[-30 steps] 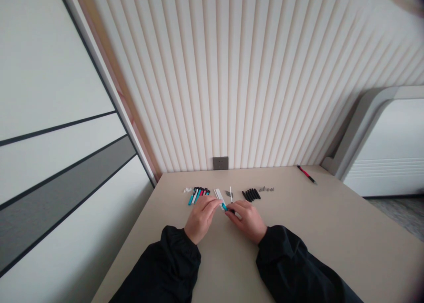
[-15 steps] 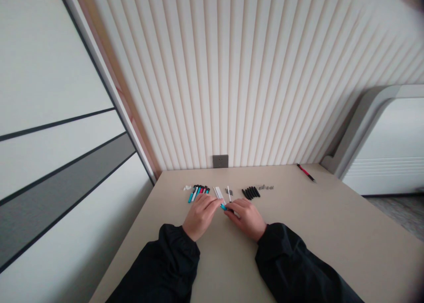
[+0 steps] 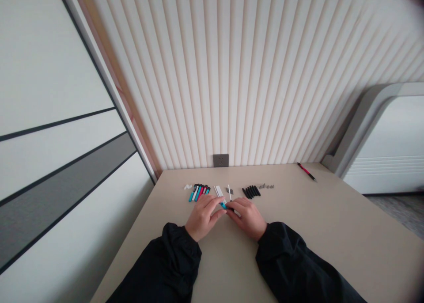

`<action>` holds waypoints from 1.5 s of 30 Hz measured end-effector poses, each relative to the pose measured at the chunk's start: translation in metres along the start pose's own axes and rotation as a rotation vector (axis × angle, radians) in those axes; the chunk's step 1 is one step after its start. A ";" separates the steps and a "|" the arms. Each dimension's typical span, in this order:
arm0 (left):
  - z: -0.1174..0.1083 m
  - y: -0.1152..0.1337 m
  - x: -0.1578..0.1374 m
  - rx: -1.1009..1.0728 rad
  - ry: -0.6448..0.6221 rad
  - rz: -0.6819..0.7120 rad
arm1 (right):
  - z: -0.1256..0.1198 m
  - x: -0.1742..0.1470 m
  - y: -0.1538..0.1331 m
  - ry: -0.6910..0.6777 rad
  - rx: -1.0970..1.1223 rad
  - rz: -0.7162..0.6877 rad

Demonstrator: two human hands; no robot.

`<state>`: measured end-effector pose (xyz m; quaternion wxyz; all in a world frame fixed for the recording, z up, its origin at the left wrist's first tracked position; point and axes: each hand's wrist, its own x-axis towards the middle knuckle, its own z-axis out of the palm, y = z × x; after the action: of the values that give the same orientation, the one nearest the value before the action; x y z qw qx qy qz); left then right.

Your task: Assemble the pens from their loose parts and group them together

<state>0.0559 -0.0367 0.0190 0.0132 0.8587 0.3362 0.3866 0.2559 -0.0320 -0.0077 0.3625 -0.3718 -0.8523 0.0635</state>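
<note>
- Farthest left, a pale cabinet [image 3: 66, 214] with dark strips stands alongside the bench [image 3: 298, 245].
- Small white pieces [image 3: 187, 187] lie in a loose cluster near the bench's far left corner.
- Just right of them, coloured barrels [image 3: 198, 192] in turquoise, white and red, with black ends, lie side by side in a slanted row, partly behind the left hand.
- The left hand [image 3: 202, 217], in a black sleeve [image 3: 155, 267], is nearer the bench's front edge than that row; its thumb and index fingers are drawn narrow around a turquoise piece.
- White strips [image 3: 219, 191], 1 wider than its neighbour, lie beyond the fingertips, toward the far edge; behind that edge, a dark socket [image 3: 221, 160] sits on the wall.
- The turquoise piece [image 3: 223, 205] is between both hands, around the middle of the bench's width.
- Grey pieces [image 3: 232, 191] lie past the hands; a thin white rod [image 3: 229, 192] points toward the far edge, perhaps held in the right hand, though its lower end is hidden.
- The right hand [image 3: 247, 217] pinches the turquoise piece's right end.
- Black barrels [image 3: 251, 192] form a neat row beyond it, with small grey clips [image 3: 266, 186] just right.
- A red and black pen [image 3: 307, 172] lies well apart, near the far right corner.
</note>
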 end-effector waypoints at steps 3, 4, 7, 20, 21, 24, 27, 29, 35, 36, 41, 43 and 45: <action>0.005 0.003 -0.001 -0.091 0.003 -0.065 | 0.000 0.000 -0.001 0.015 0.038 -0.014; 0.007 0.004 -0.001 -0.126 0.006 -0.081 | 0.000 0.000 -0.001 0.021 0.050 -0.017; 0.009 0.006 0.000 -0.200 0.030 -0.129 | -0.001 0.001 -0.003 0.036 0.087 -0.004; 0.005 -0.022 -0.005 0.075 0.031 -0.181 | 0.004 -0.004 0.006 0.059 0.166 0.247; 0.005 -0.024 -0.005 0.088 0.009 -0.178 | 0.003 -0.004 0.006 0.052 0.160 0.250; 0.005 -0.024 -0.005 0.077 -0.008 -0.183 | 0.000 -0.003 0.006 0.017 0.106 0.211; 0.005 -0.023 -0.005 0.063 0.002 -0.180 | -0.004 -0.002 0.004 -0.015 0.071 0.148; 0.005 -0.022 -0.004 0.059 -0.002 -0.176 | -0.006 -0.001 0.003 -0.036 0.078 0.128; 0.004 -0.021 -0.004 0.068 -0.035 -0.178 | -0.006 -0.001 0.004 -0.062 0.067 0.133; 0.004 -0.021 -0.004 0.070 -0.039 -0.172 | -0.006 -0.001 0.004 -0.064 0.061 0.132; 0.004 -0.021 -0.004 0.098 -0.046 -0.137 | -0.007 -0.002 0.007 -0.070 0.004 0.103; 0.004 -0.021 -0.004 0.112 -0.054 -0.127 | -0.008 -0.002 0.009 -0.072 -0.018 0.091; 0.004 -0.021 -0.004 0.130 -0.068 -0.112 | -0.010 -0.001 0.011 -0.078 -0.043 0.082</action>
<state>0.0450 -0.0220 0.0077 -0.0096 0.8503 0.4075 0.3330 0.2693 -0.0267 -0.0057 0.3181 -0.4112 -0.8510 0.0744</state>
